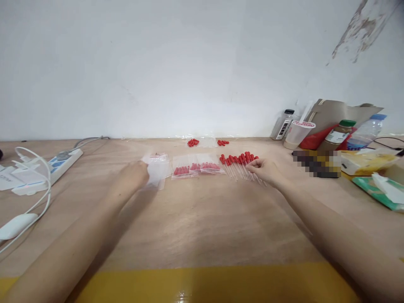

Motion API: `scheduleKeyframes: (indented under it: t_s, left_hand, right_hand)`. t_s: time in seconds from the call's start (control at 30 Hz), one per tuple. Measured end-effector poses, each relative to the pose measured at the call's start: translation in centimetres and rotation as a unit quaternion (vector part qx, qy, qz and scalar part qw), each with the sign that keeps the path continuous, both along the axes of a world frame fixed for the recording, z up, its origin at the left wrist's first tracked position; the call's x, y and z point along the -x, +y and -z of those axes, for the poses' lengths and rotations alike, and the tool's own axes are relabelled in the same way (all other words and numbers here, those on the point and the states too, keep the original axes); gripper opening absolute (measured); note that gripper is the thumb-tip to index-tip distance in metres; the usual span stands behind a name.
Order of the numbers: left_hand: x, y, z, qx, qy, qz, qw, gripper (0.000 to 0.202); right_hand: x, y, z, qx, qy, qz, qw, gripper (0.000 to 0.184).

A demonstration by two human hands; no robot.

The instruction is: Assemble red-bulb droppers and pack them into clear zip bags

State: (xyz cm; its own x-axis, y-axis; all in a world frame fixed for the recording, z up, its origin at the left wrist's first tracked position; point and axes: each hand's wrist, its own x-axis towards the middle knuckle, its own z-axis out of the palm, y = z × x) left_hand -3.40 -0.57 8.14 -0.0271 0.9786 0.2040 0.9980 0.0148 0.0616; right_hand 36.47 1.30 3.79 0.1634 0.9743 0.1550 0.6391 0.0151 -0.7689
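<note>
My left hand rests on the wooden table with its fingers closed on the edge of a stack of empty clear plastic bags. My right hand reaches into a loose pile of red-capped clear droppers and pinches one of them. Between the hands lie filled clear bags of droppers, laid side by side. Two more small groups of red caps lie farther back near the wall.
A white power strip with cables and a white adapter sit at the left. Bottles, a cup with a straw, a brown paper bag and tissue packs crowd the right. A yellow strip runs along the table's near edge.
</note>
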Motion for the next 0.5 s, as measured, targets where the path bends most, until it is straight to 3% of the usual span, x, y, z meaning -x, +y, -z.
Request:
scheduleKeyframes:
  t_s: [0.03, 0.1, 0.13, 0.2, 0.33, 0.4, 0.5]
  left_hand:
    - [-1.4, -0.7, -0.2, -0.005, 0.009, 0.035, 0.999, 0.033]
    - [-4.5, -2.6, 0.1, -0.019, 0.023, 0.236, 0.971, 0.037]
    - [-6.1, -3.7, 0.7, -0.015, 0.016, 0.315, 0.949, 0.040]
    - [-8.9, -5.6, 2.4, 0.006, 0.006, 0.416, 0.909, 0.042]
    - [-11.2, -7.6, 5.1, 0.066, -0.018, 0.490, 0.869, 0.050]
    - [-10.9, -7.5, 5.0, 0.075, -0.043, 0.483, 0.871, 0.056]
    - [-9.8, -6.8, 3.7, 0.085, -0.060, 0.491, 0.865, 0.052]
  right_hand:
    - [0.3, 0.3, 0.2, -0.013, -0.058, 0.007, 0.998, 0.013]
    - [1.3, 0.8, 0.4, -0.030, -0.144, 0.013, 0.989, 0.012]
    - [1.9, 1.1, 0.4, -0.036, -0.172, 0.014, 0.984, 0.013]
    - [3.3, 1.7, 0.3, -0.046, -0.208, 0.024, 0.977, 0.019]
    - [5.3, 3.0, 0.1, -0.018, -0.240, 0.051, 0.969, 0.035]
    - [5.8, 3.6, 0.1, 0.013, -0.246, 0.056, 0.968, 0.035]
    - [6.4, 4.1, 0.2, 0.040, -0.248, 0.066, 0.966, 0.035]
